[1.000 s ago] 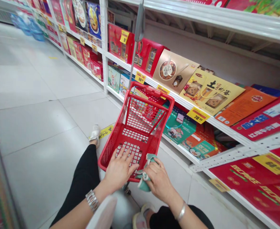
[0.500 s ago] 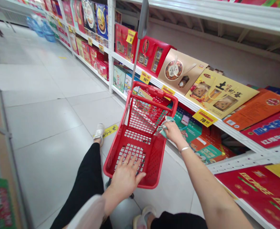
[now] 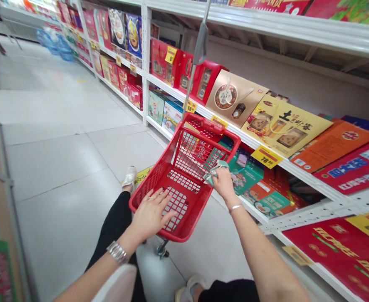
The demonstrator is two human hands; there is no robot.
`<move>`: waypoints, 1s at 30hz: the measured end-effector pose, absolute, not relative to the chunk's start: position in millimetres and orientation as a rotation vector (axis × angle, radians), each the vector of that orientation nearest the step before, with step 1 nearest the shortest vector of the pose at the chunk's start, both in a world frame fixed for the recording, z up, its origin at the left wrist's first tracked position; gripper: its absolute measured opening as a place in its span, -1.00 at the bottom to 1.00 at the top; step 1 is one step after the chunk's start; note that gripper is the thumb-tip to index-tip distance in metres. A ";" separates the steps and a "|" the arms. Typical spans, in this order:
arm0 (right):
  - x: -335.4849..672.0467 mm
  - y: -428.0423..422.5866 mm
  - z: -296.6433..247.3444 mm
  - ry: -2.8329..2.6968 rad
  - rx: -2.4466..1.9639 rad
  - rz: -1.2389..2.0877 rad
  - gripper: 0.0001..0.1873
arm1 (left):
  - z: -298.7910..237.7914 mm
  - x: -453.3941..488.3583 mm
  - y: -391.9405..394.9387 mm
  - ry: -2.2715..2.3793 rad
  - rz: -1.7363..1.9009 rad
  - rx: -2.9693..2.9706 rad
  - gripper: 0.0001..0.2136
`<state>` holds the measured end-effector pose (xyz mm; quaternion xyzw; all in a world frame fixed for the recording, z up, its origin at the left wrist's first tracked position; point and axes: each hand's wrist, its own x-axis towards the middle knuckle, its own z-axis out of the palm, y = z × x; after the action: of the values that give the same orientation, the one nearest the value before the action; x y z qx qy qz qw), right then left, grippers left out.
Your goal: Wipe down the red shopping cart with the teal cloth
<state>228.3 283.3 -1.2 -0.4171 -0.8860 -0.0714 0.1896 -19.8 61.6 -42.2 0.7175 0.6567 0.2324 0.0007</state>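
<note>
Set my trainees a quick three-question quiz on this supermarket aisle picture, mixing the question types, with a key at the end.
1. Which hand holds the teal-and-white cloth, the left or the right?
2. True or false: the left hand rests on the red plastic basket.
3. Fill in the blank: the yellow price tag on the white shelf edge reads ___.

Key: 1. right (right hand); 2. true; 3. 78.
</note>
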 end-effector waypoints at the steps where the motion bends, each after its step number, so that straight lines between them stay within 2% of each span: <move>1: 228.3 274.1 -3.6 -2.452 -1.174 -0.184 -0.77 | -41.0 -31.9 64.6 2.025 0.737 2.281 -0.45; 6: 222.2 218.9 -15.2 -2.258 -1.138 -0.030 -0.74 | -32.0 -67.6 70.9 1.977 0.799 2.243 -0.46; 13: 205.8 147.0 -13.3 -2.329 -1.050 0.022 -0.81 | -25.3 -14.9 64.0 1.989 0.685 2.141 -0.48; 18: 222.0 134.4 -2.7 -2.564 -0.788 -0.195 -0.67 | -25.1 -19.1 66.4 2.189 0.539 2.136 -0.44; 21: 253.4 135.1 7.9 -2.576 -0.636 -0.406 -0.64 | -22.1 -39.1 72.6 2.147 0.436 2.170 -0.43; 25: 305.6 124.2 31.0 -2.544 -0.688 -0.634 -0.58 | -18.4 -55.4 82.7 2.103 0.337 2.180 -0.43; 30: 372.1 97.6 72.4 -2.559 -0.855 -0.672 -0.60 | -16.4 -59.8 92.5 2.027 0.333 2.176 -0.46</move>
<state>372.1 97.6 72.4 -0.3026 -0.9054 -0.2378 0.1795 -59.8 92.5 -16.4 0.7253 0.6754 0.1108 0.0746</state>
